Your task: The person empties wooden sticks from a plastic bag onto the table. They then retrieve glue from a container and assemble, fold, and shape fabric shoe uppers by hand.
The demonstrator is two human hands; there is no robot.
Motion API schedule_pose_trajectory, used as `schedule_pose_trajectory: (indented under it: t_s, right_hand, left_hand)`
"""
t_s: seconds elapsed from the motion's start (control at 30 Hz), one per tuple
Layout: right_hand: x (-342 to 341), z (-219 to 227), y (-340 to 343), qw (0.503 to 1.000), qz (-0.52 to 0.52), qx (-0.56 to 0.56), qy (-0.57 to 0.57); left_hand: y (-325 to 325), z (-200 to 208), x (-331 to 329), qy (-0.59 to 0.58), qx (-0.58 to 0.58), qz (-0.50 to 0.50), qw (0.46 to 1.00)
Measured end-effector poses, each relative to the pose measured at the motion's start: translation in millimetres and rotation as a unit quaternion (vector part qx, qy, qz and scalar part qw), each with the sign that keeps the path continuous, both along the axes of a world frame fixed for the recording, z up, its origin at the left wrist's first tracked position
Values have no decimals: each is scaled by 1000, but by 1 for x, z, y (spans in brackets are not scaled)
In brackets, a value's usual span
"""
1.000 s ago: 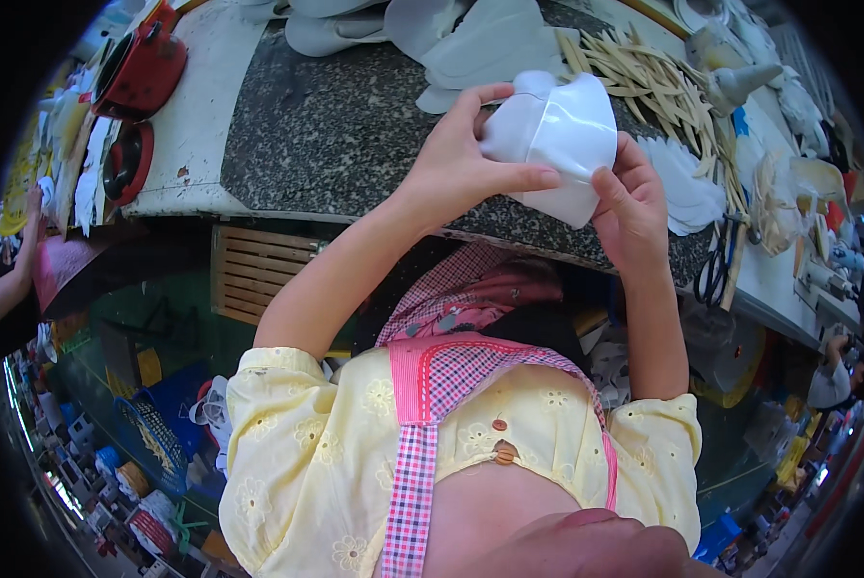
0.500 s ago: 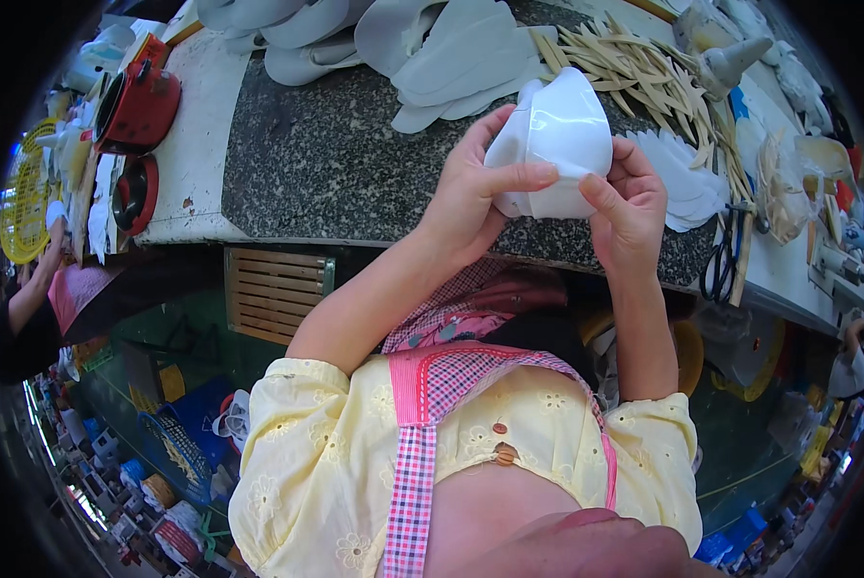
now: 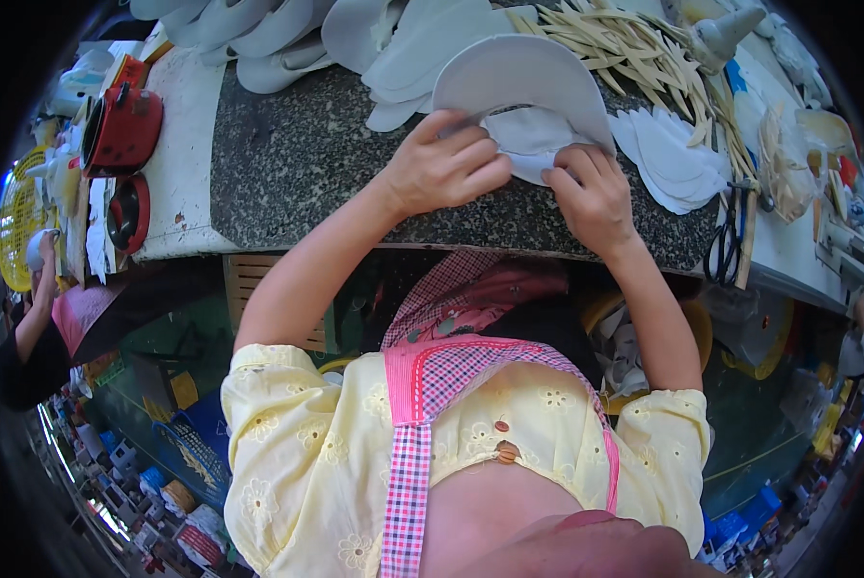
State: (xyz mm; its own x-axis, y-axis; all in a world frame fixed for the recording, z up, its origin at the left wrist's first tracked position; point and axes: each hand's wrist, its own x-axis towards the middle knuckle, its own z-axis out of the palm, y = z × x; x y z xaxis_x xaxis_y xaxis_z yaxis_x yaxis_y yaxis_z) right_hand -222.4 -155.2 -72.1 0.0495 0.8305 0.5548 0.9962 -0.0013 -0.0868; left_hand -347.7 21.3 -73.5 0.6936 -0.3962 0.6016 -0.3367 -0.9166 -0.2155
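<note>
A white, curved piece that looks like a shoe upper (image 3: pixel 520 75) is held over the dark speckled slab (image 3: pixel 287 154). Its broad rounded flap faces away from me, and its inner opening shows on the near side. My left hand (image 3: pixel 448 166) pinches the left edge with curled fingers. On the near right edge, my right hand (image 3: pixel 594 197) grips with fingers bent inward and thumb at the rim. The fingertips of both hands are partly hidden by the piece and by one another.
Similar white pieces (image 3: pixel 422 58) are stacked at the far side. Beige strips (image 3: pixel 634 58) lie in a heap at far right, above a fan of flat white cutouts (image 3: pixel 668 164). Black-handled scissors (image 3: pixel 724 252) rest near the right edge. A red pot (image 3: pixel 128 132) stands left. Another person's arm (image 3: pixel 37 299) shows at far left.
The white piece has turned over so that its flap faces away and its opening shows. My left hand has shifted left; both hands now grip its near edge with fingers curled.
</note>
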Motion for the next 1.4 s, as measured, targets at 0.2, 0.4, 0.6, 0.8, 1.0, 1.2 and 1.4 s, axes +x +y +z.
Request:
schedule_pose_trajectory:
  t_s: [0.2, 0.4, 0.6, 0.8, 1.0, 1.2, 1.4]
  right_hand:
    - [-26, 10, 2, 900, -53, -1, 433]
    - [-30, 12, 15, 835, -74, 82, 539]
    - [-23, 17, 20, 813, -74, 121, 564]
    - [-30, 12, 23, 879, -117, 82, 456]
    - [-30, 6, 3, 841, -32, 90, 532]
    - [-35, 0, 2, 769, -26, 79, 634]
    - [-35, 1, 4, 800, -58, 18, 596]
  left_hand:
    - [0, -14, 18, -177, -169, 16, 970]
    - [-15, 0, 14, -159, -155, -26, 975]
    - [-18, 16, 20, -158, -149, -91, 972]
    - [-18, 13, 4, -135, -82, -76, 985]
    - [-20, 11, -1, -115, -57, -110, 986]
    - [-19, -2, -9, -116, -37, -113, 986]
    - [-24, 1, -11, -98, -18, -126, 987]
